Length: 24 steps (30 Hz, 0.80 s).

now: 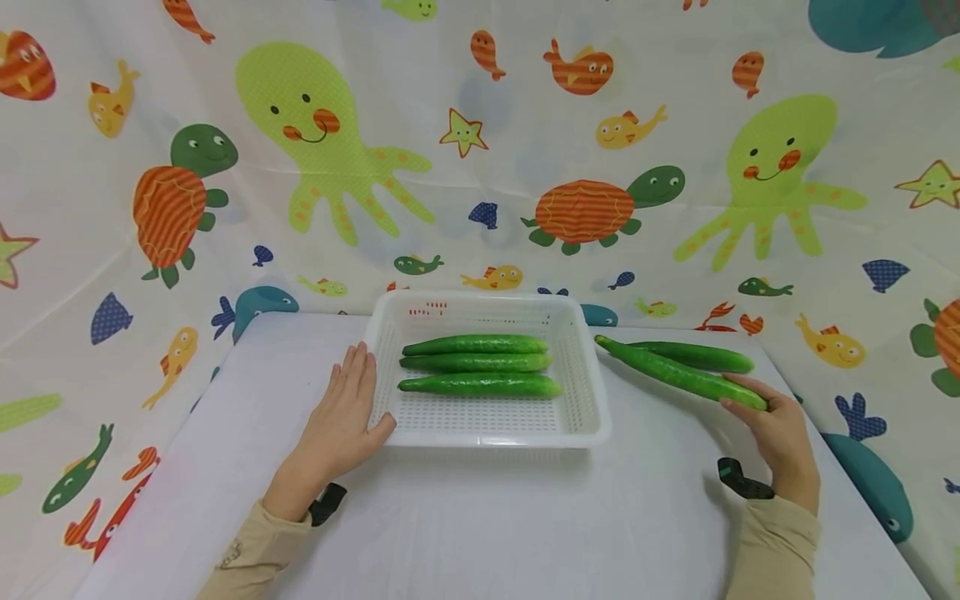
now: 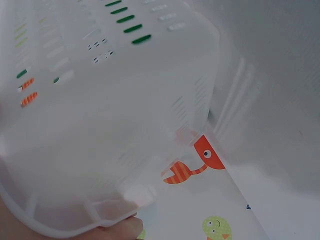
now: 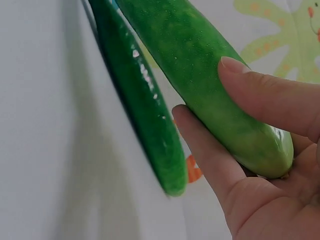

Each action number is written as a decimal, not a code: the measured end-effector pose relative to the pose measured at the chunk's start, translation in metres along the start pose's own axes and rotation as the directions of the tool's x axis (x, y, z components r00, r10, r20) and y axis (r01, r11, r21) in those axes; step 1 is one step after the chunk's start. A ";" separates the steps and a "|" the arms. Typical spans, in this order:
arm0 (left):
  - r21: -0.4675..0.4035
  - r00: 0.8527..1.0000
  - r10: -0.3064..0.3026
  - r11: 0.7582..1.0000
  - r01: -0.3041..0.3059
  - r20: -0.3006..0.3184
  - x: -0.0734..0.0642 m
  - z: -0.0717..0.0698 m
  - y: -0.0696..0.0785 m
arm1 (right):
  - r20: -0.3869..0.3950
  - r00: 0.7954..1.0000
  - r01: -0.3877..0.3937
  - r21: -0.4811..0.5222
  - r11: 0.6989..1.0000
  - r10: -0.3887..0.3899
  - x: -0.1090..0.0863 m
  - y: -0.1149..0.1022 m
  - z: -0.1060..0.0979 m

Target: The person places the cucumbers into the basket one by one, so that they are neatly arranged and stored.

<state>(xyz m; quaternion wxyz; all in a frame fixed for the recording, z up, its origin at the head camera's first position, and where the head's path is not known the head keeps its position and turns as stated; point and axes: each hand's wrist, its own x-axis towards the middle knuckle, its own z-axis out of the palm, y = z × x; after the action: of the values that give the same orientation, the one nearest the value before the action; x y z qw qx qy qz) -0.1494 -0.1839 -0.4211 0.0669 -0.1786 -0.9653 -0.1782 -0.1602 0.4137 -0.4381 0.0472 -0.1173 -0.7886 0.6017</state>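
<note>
A white plastic basket full of little holes [image 1: 487, 440] sits in the middle of the white tabletop [image 1: 480, 533]. Three long, shiny green cucumbers [image 1: 476, 362] lie side by side in it, thin ends toward nine o'clock. The person's left hand [image 1: 337, 423] has its fingers out straight and touches the basket's side at nine o'clock — just touching, with no grip. Over at three o'clock, outside the basket, the right hand [image 1: 783, 429] pinches the fat end of a long green bumpy cucumber [image 1: 678, 374] between thumb and fingers. That cucumber's thin tip points to ten o'clock. Another dark green cucumber [image 1: 705, 357] lies just behind it, toward twelve o'clock.
</note>
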 end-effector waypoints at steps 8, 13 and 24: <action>-0.003 1.000 0.005 1.000 -0.005 -0.007 0.000 0.001 0.000 | -0.025 0.998 0.058 0.243 0.968 -0.053 -0.006 -0.018 0.000; -0.006 1.000 0.012 1.000 -0.012 -0.023 0.000 0.002 -0.001 | -0.041 0.996 0.093 0.364 0.927 -0.084 -0.010 -0.036 0.006; -0.003 0.999 0.019 1.000 -0.019 -0.041 0.000 0.003 -0.001 | -0.015 0.959 0.269 0.373 0.888 -0.284 -0.012 -0.073 0.048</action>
<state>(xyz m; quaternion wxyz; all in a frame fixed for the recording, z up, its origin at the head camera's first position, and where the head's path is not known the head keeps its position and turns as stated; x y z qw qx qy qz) -0.1499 -0.1843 -0.4240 0.0879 -0.1842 -0.9617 -0.1828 -0.1681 0.3478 -0.3801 0.1380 0.0192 -0.6699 0.7292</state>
